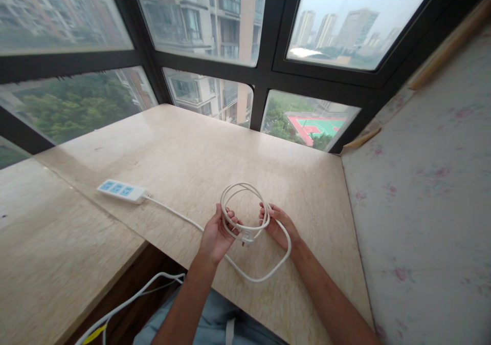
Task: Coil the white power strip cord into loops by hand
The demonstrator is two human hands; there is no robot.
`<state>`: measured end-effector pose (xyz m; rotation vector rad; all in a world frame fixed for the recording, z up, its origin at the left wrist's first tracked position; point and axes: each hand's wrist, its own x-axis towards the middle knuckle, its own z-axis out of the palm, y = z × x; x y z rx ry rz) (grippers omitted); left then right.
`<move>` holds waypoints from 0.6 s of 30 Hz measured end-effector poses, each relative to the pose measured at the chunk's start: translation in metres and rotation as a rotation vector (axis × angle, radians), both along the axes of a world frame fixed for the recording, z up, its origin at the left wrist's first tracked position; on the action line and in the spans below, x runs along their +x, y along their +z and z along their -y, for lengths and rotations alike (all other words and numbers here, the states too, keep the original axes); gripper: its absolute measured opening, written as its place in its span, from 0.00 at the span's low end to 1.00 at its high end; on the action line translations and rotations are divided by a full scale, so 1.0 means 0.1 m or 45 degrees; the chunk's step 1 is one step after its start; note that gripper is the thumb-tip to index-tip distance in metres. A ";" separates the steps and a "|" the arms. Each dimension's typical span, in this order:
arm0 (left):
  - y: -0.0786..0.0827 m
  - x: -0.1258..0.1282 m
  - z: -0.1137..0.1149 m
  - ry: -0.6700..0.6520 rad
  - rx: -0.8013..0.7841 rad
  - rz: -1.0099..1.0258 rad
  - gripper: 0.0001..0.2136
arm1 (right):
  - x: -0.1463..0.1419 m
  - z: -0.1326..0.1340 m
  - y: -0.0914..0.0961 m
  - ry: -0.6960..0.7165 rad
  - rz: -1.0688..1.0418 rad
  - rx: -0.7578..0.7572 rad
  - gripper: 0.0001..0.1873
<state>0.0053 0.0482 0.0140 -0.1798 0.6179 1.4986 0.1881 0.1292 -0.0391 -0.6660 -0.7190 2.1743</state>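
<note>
A white power cord point(245, 228) is gathered into a few loops between my two hands, above the stone sill. My left hand point(220, 235) is closed around the left side of the loops. Near its fingertips hangs the cord's white plug point(246, 237), prongs pointing down. On the right side, my right hand point(279, 224) pinches the loops between thumb and fingers. From there a loose length curves down over the sill and passes behind my left wrist. It runs on to a white power strip point(121, 190) with blue socket faces, lying at the left.
The beige stone sill point(192, 155) ends at a dark window frame point(215, 66). A flowered wall point(418, 207) bounds the right. Below the sill's front edge, another white cable point(134, 296) hangs by my lap, with something yellow point(94, 335) beside it.
</note>
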 end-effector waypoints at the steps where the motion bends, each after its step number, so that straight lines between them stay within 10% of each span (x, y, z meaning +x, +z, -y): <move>1: 0.00 0.01 0.00 0.009 -0.022 -0.021 0.15 | 0.00 0.00 0.00 -0.008 -0.002 0.000 0.14; 18: -0.13 0.15 -0.05 0.140 -0.361 -0.187 0.12 | 0.00 0.05 0.05 -0.074 -0.094 -0.046 0.17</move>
